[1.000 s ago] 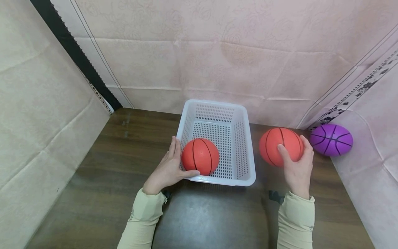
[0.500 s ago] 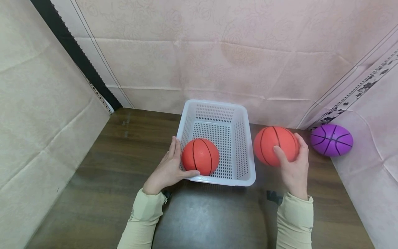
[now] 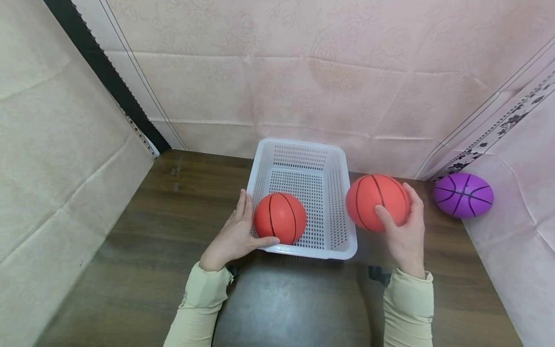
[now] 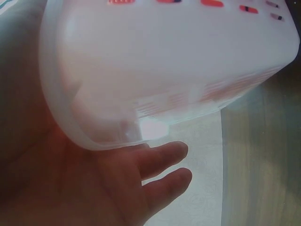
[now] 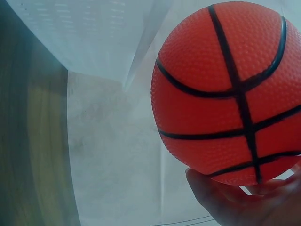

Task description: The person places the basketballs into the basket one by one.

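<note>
My right hand (image 3: 405, 231) grips a red toy basketball (image 3: 377, 202) with black lines, thumb on its near side and fingers round its right. In the head view this ball overlaps the basket's right rim; the right wrist view shows the same ball (image 5: 225, 108) above the fingers and thumb. A white perforated plastic basket (image 3: 331, 253) stands left of it. Inside, at the near left corner, lies another red toy basketball (image 3: 279, 218). Against that corner rests my left hand (image 3: 234, 236), fingers straight along the outer wall and thumb along the front rim (image 4: 87, 141).
A purple toy basketball (image 3: 463, 195) sits at the table's right edge beside the cloth. Pale patterned cloth (image 3: 303, 96) rises behind the dark wooden table (image 3: 143, 250) and at both sides.
My right hand has carried its red basketball leftward, from near the purple ball to the basket's right rim. The left hand, the basket and the ball inside have stayed in place.
</note>
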